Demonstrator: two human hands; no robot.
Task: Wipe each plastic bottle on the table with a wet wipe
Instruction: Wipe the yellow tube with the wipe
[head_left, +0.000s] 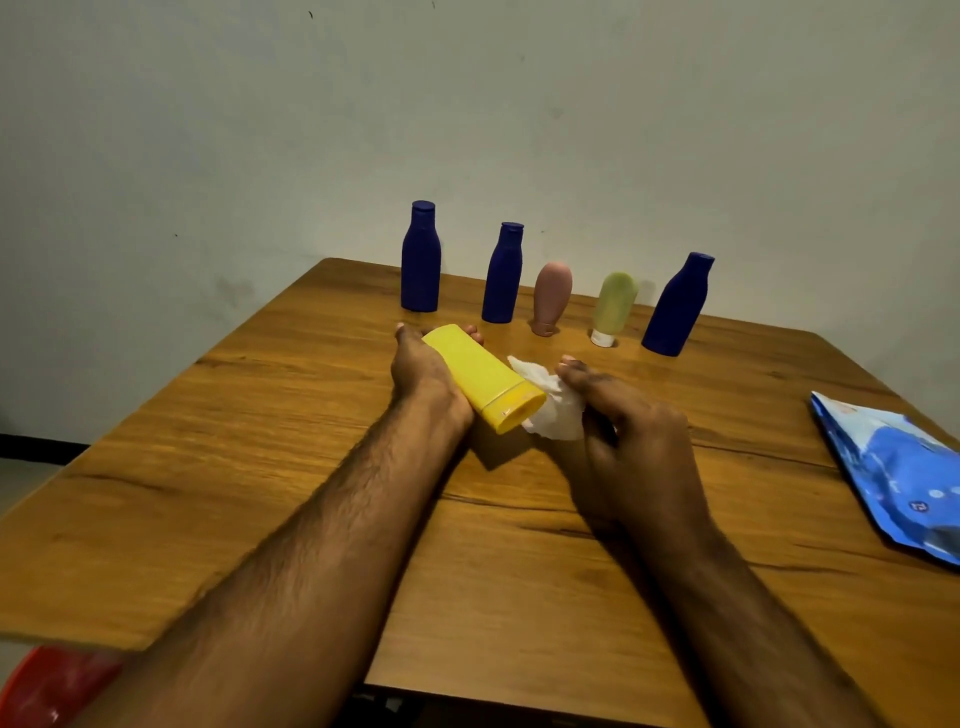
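My left hand (423, 366) grips a yellow plastic bottle (480, 376), held tilted over the wooden table (311, 467) with its cap end toward me. My right hand (631, 428) holds a crumpled white wet wipe (550, 402) against the right side of the bottle near its cap. Along the table's far edge stand three dark blue bottles (421, 257) (503, 274) (678, 306). Between the second and third of them a pink tube (551, 296) and a pale green tube (614, 306) stand on their caps.
A blue wet-wipe pack (893, 473) lies at the right edge of the table. A red object (49, 686) shows below the table's front left corner. A plain wall rises right behind the row of bottles.
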